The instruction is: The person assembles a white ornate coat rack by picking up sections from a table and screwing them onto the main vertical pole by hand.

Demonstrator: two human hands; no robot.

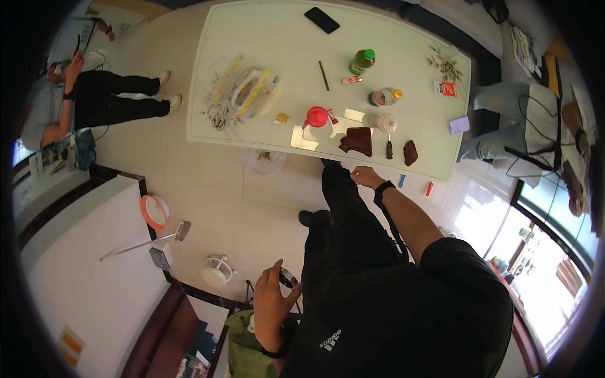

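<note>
My left hand [274, 297] is at the lower left, away from the table, with a small round dark object [287, 278] held between thumb and fingers. It has a ring-like rim; its exact kind is unclear. My right hand [367, 177] hovers by the near table edge above my leg, fingers curled; whether anything is inside them is hidden. Closest to it on the white table [288, 52] lies a dark brown folded piece of cloth or leather [358, 141]. Right of that are a screwdriver [389, 150] and a smaller brown piece [410, 152].
The table also carries a red lidded container [316, 116], a pale bottle [385, 123], a yellow-capped bottle [384, 97], a green bottle [362, 62] and a phone [322, 20]. A clear bin [264, 161] stands below. People are left [94, 99] and right [501, 118]. A white stool [215, 274] stands on the floor.
</note>
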